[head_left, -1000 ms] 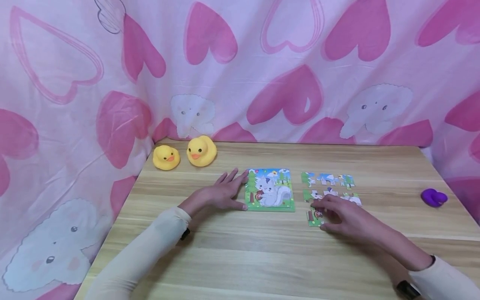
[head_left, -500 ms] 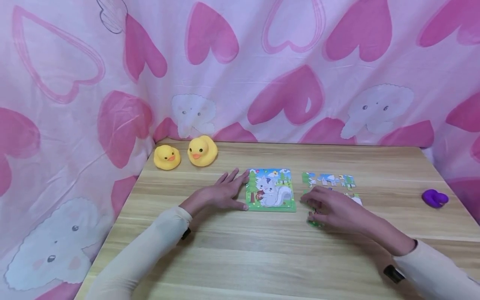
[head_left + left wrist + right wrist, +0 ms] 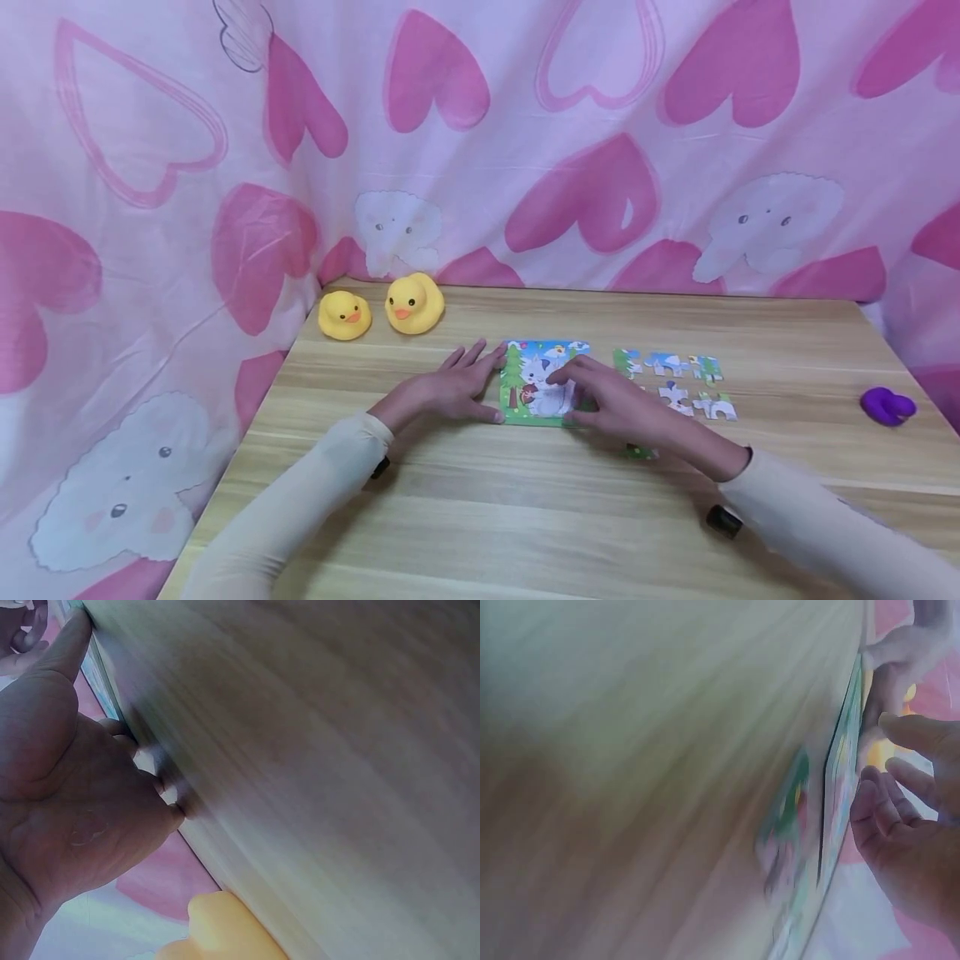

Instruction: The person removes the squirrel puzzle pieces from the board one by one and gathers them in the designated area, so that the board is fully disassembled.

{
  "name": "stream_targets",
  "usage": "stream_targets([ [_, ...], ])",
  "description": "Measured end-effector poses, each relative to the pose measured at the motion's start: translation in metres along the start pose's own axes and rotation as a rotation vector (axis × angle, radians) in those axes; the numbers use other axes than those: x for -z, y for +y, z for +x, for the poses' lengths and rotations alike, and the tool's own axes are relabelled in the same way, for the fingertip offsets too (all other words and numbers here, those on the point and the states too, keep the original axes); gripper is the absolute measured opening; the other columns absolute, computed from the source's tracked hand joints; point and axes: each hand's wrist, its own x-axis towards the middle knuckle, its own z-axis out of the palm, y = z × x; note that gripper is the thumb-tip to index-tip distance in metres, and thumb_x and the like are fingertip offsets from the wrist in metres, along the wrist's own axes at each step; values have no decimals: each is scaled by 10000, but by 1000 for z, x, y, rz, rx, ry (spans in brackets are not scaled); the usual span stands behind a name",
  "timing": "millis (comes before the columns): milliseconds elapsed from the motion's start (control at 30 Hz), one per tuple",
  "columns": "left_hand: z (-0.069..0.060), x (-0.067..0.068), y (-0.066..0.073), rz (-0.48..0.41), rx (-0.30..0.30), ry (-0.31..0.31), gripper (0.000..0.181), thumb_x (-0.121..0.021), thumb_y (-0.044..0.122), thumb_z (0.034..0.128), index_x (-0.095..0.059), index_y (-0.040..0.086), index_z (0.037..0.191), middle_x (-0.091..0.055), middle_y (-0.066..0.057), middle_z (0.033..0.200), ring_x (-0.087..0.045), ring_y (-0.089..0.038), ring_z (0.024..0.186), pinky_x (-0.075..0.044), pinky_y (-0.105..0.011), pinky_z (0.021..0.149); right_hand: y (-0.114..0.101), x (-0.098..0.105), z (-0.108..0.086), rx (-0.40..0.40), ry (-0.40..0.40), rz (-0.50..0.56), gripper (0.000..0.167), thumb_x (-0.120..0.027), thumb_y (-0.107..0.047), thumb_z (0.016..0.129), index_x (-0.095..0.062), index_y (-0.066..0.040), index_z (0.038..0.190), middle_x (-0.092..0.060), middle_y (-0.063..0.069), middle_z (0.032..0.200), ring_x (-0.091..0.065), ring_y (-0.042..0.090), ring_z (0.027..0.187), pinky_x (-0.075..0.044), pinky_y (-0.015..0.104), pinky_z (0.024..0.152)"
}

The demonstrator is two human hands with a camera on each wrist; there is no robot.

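Observation:
A squirrel jigsaw puzzle board (image 3: 517,379) lies flat on the table, its picture partly covered by my right hand. My left hand (image 3: 450,393) rests at the board's left edge with fingers spread and fairly straight, the thumb by the lower left corner. Over the board's right half is my right hand (image 3: 618,408), fingers loosely bent; in the right wrist view nothing shows between thumb and fingers. Several loose puzzle pieces (image 3: 667,364) lie in rows right of the board. The lower left piece (image 3: 641,452) is mostly hidden under my right hand.
Two yellow rubber ducks, a smaller one (image 3: 345,315) and a larger one (image 3: 415,304), sit at the back left. A purple curled object (image 3: 888,407) lies near the right edge. A pink heart-print curtain (image 3: 465,167) hangs behind the wooden table (image 3: 480,517).
My right hand has moved left from the loose pieces to above the board, uncovering the middle-row pieces. My left hand stays at the board's edge. The view has shifted slightly.

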Motion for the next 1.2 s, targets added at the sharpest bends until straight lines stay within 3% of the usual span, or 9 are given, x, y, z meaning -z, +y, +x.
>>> stream_targets([
  [267,-2,1,3,14,-3,2,1155,-681,625,960,58,152,1712,-218,48,1784,136,-282,1672,57,-520,1365,-2,-14,12,14,-46,123,512,-838,-162,907,-667,-269,1378,-598,-6,1198,-608,158,905,-580,246,763],
  [433,-3,1,4,0,-13,-10,1150,-688,611,963,49,147,1713,-209,39,1787,135,-297,1672,58,-529,1364,-1,-17,13,-26,-48,96,549,-857,-174,891,-646,-265,1390,-588,-16,1189,-583,137,918,-563,248,764],
  [667,-1,-1,5,14,-25,2,1154,-687,620,959,47,146,1713,-232,39,1782,118,-312,1675,46,-540,1364,-6,-15,7,-92,-29,-2,610,-870,-233,869,-621,-162,1421,-610,-17,1139,-557,125,878,-508,244,726],
  [867,-1,0,6,3,-27,0,1156,-696,607,959,47,144,1713,-219,43,1785,126,-306,1674,48,-543,1363,-6,-16,3,-96,-2,1,557,-871,-208,869,-644,-146,1375,-626,-23,1092,-562,113,855,-509,232,704],
  [1200,-4,0,4,3,-13,14,1176,-703,598,958,79,139,1708,-246,49,1776,130,-313,1672,56,-546,1361,-7,-19,7,-84,12,56,506,-843,-145,892,-638,-132,1354,-646,11,1176,-564,127,880,-502,237,742],
])
